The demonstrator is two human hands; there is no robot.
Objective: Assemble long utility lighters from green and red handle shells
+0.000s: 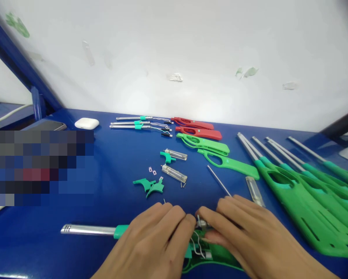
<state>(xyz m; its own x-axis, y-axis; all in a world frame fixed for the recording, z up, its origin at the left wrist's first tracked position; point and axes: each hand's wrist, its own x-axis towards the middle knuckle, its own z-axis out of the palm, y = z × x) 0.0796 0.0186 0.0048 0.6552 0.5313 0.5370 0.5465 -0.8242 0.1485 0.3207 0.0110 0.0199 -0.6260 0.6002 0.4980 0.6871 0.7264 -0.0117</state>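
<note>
My left hand (159,240) is closed over an opened green gas lighter (217,257), whose silver tube (89,229) sticks out to the left. White wires (197,246) lie exposed inside its shell. Over the other end of the shell, my right hand (246,236) pinches a small metal-tipped part (202,223); the rest of it is hidden by the fingers. A thin metal rod (219,180) runs out from behind my right hand; whether I hold it cannot be told. Beyond the hands lie green triggers (144,186), clear fuel tanks (174,173) and tiny screws (183,185).
Several green lighters (302,201) lie at right, near another clear tank (254,192). Farther back are red shells (198,133), light green shells (229,164) and silver tubes with wires (130,127). A white case (87,123) sits back left, beside a blurred-out area. A white wall (162,46) closes the back.
</note>
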